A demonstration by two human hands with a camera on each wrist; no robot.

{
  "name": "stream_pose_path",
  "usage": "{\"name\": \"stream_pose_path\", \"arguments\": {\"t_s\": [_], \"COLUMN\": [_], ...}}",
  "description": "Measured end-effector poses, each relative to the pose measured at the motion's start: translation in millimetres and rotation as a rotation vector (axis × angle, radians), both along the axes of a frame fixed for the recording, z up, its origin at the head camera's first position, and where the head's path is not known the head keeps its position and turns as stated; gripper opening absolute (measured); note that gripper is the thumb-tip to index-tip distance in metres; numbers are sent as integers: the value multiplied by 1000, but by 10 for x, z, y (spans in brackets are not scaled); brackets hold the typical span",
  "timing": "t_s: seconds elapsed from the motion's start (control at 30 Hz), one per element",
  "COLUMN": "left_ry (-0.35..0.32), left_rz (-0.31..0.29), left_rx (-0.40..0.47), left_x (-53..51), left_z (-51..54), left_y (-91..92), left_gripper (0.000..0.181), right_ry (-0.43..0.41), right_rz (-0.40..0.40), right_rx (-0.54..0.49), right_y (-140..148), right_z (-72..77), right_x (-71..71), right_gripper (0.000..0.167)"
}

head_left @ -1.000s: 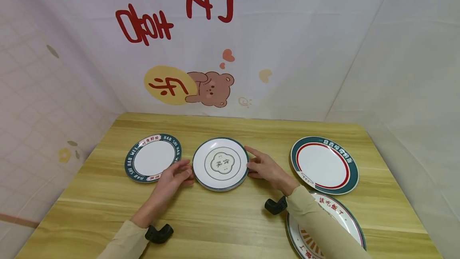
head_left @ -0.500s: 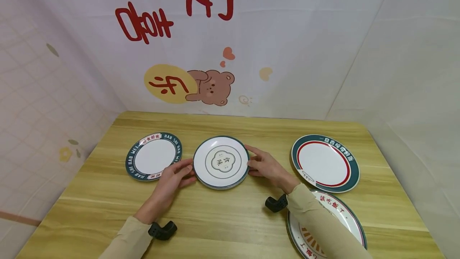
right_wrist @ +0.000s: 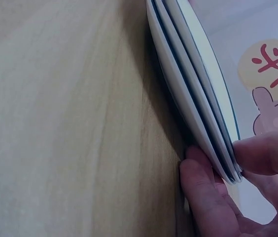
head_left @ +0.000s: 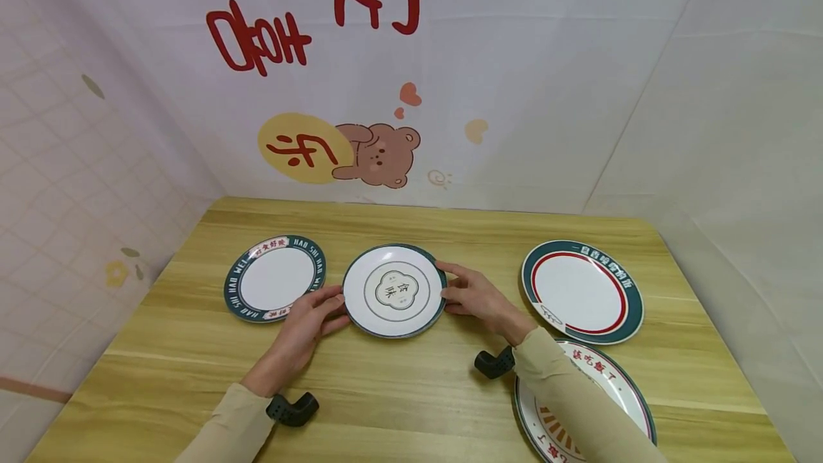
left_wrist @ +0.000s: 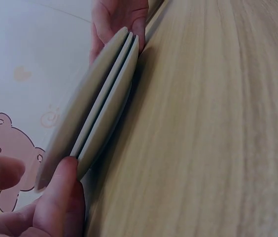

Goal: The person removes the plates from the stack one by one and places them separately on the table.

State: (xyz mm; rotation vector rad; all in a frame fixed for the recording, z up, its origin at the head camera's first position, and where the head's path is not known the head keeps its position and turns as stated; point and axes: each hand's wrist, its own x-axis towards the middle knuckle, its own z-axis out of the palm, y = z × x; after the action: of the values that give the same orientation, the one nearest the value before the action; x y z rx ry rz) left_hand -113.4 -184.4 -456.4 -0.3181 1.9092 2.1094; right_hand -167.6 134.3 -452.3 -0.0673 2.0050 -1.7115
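Observation:
A stack of small white plates [head_left: 392, 316] with dark rims lies at the middle of the table, between both hands. Its top plate [left_wrist: 82, 98] is tilted, raised from the others on the left side. My left hand [head_left: 311, 324] holds that plate's left edge, with a finger [left_wrist: 62, 185] beneath it against the lower rims. On the opposite side, my right hand [head_left: 479, 299] grips the stack's right edge, the thumb [right_wrist: 264, 153] at the top rim and fingers [right_wrist: 203, 192] below. The fingertips under the plates are partly hidden.
A green-rimmed plate [head_left: 276, 279] lies left of the stack, close to my left hand. At the right lie a larger plate with a red ring [head_left: 579, 291] and a big plate with red lettering [head_left: 617, 384], partly under my right sleeve. Printed cloth [head_left: 514, 77] stands behind the table [head_left: 398, 406].
The top plate has shifted slightly left and its left side has risen off the stack. My left hand has come closer in to the rim; the right hand has hardly moved.

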Motion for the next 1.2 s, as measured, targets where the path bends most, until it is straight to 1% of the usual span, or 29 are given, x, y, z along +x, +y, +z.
{"name": "stream_pose_path", "arguments": {"t_s": [0.1,0.37,0.53,0.77,1.0,1.2], "left_ry": [-2,-16,-4,17,29,29], "left_rz": [0,21,16,-2,-20,-9], "left_rx": [-27,-67,-90,-141,-165,-172], "left_x": [-1,-16,-18,-18,-11,-5], "left_z": [-3,-8,-18,-34,-23,-23], "left_y": [5,29,25,2,-13,-7], "left_gripper": [48,49,48,48,48,49], "right_ry": [2,20,22,5,15,2], "right_rz": [8,14,12,7,26,15], "right_rx": [2,27,30,6,-7,-8], "right_y": [-6,-15,-23,-31,-6,11], "right_z": [5,12,-6,-16,-23,-23], "right_x": [4,9,10,3,-9,-4], "right_gripper": [59,57,54,50,55,65]}}
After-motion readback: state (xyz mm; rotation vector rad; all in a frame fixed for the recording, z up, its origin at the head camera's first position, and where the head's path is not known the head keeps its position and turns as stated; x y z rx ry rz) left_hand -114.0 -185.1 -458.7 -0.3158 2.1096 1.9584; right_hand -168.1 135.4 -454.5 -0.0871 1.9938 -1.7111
